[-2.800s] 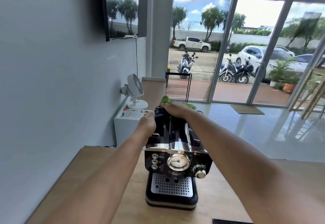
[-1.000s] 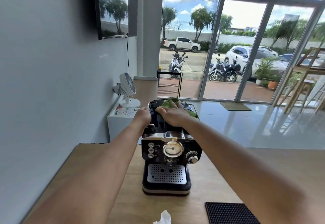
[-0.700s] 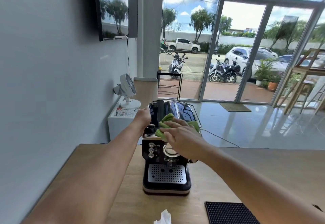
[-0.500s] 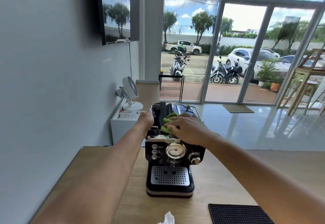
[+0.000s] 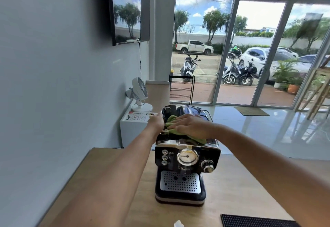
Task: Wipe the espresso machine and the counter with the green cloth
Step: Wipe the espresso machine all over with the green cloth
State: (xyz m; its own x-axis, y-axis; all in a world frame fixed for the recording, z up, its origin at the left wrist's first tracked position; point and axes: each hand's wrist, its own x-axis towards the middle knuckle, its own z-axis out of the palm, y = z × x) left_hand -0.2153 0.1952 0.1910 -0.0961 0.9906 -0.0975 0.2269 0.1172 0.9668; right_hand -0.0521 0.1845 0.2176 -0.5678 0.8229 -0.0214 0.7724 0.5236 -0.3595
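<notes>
A black and chrome espresso machine (image 5: 185, 160) stands on the wooden counter (image 5: 100, 169), its dial and knobs facing me. The green cloth (image 5: 171, 119) lies spread on the machine's top. My right hand (image 5: 189, 125) presses flat on the cloth with straight fingers, and a green edge shows at the front under the wrist. My left hand (image 5: 157, 121) rests against the machine's upper left side; its fingers are hidden behind the hand.
A black rubber mat (image 5: 257, 221) lies at the counter's near right. A bit of white paper (image 5: 178, 224) shows at the bottom edge. A grey wall runs along the left. Beyond the counter a white cabinet (image 5: 132, 126) carries a small fan (image 5: 140, 94).
My right hand slid the cloth from the back of the machine's top to the front edge, then onto the middle of the top. My left hand stayed on the machine's left side.
</notes>
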